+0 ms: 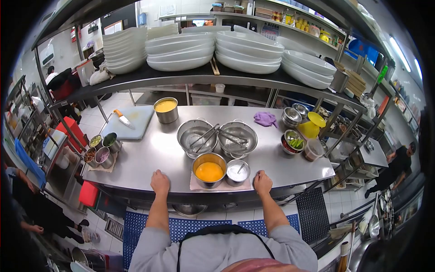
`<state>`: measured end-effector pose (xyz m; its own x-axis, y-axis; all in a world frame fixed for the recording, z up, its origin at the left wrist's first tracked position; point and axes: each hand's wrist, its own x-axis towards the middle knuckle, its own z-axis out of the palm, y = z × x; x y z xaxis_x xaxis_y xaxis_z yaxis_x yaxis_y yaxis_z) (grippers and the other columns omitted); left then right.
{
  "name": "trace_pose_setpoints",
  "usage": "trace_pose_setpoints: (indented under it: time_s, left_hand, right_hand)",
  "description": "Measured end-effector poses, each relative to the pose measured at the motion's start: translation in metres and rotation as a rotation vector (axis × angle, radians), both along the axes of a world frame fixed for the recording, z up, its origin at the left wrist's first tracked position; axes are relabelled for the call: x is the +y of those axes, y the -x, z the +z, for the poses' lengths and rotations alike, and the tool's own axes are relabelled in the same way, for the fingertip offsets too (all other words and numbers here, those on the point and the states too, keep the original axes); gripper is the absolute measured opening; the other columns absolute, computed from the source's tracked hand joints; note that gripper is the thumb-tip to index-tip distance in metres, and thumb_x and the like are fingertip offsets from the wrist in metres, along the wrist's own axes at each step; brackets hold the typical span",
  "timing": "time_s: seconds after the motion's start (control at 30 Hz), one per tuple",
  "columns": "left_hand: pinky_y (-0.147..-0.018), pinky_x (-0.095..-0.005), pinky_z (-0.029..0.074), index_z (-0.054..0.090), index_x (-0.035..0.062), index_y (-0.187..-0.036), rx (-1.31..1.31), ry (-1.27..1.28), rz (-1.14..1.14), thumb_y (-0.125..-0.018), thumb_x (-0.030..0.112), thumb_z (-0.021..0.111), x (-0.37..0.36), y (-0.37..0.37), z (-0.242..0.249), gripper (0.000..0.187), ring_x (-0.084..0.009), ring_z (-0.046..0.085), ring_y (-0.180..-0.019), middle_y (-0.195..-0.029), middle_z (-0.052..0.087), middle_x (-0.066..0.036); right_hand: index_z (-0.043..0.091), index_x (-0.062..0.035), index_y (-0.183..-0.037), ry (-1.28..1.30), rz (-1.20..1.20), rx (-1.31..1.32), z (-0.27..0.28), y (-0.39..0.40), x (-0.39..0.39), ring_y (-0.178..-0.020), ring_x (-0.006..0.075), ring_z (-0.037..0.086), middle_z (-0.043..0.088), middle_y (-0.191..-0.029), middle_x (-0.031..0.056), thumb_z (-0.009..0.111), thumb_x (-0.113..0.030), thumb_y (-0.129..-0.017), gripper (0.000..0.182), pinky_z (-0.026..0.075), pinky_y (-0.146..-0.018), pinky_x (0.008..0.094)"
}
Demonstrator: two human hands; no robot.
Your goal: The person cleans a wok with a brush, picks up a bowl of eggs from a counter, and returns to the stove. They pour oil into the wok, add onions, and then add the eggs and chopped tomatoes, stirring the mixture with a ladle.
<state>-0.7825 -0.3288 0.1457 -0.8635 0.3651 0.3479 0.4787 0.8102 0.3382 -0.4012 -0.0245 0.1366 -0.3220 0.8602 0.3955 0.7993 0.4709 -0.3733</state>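
Hands flat on the bench point(149, 156) edge, holding nothing: left hand point(159, 182) and right hand point(262, 182) flank the bowl of orange sauce point(209, 170), lying between them, slightly nearer the left.

Between our left hand point(159, 182) and right hand point(262, 182), the steel bowl of orange liquid point(209, 170) and the small steel bowl with a spoon point(238, 172) blocked the counter edge. Behind them, two steel colanders holding tongs point(216, 137) stood in the way. Bare stainless-steel counter point(154, 156) lay open left of the bowls, up to the white cutting board point(129, 121).
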Motion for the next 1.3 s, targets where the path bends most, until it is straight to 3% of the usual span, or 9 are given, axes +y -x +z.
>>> trace_pose_setpoints:
  time_s: [0.77,1.0,1.3]
  left_hand:
    - [-0.079,-0.0480,0.054,0.058,0.0049,-0.107,-0.034,0.017,0.019,-0.091,0.019,0.054,-0.001,0.003,0.001,0.022,-0.0345,0.064,-0.096,-0.103,0.062,-0.015]
    - [-0.076,-0.0498,0.054,0.058,0.0053,-0.106,-0.038,0.008,0.014,-0.091,0.019,0.055,-0.002,0.003,0.002,0.021,-0.0348,0.066,-0.092,-0.100,0.064,-0.014]
    - [-0.073,-0.0520,0.053,0.058,0.0046,-0.102,-0.029,-0.052,-0.001,-0.091,0.018,0.054,-0.003,0.006,-0.002,0.018,-0.0382,0.067,-0.083,-0.092,0.067,-0.016]
  right_hand:
    - [0.063,-0.0115,-0.095,-0.025,-0.018,0.000,0.002,0.003,-0.005,-0.076,0.0370,0.068,0.070,-0.083,0.0139,0.057,-0.025,-0.093,0.016,0.052,-0.068,0.0490]
    - [0.062,-0.0110,-0.101,0.002,-0.031,-0.039,0.001,0.003,-0.004,-0.078,0.0388,0.068,0.070,-0.084,0.0155,0.056,-0.026,-0.094,0.018,0.051,-0.069,0.0501]
    - [0.062,-0.0121,-0.097,-0.062,-0.026,-0.018,-0.005,0.004,-0.003,-0.073,0.0389,0.067,0.069,-0.081,0.0151,0.054,-0.027,-0.095,0.016,0.051,-0.065,0.0510]
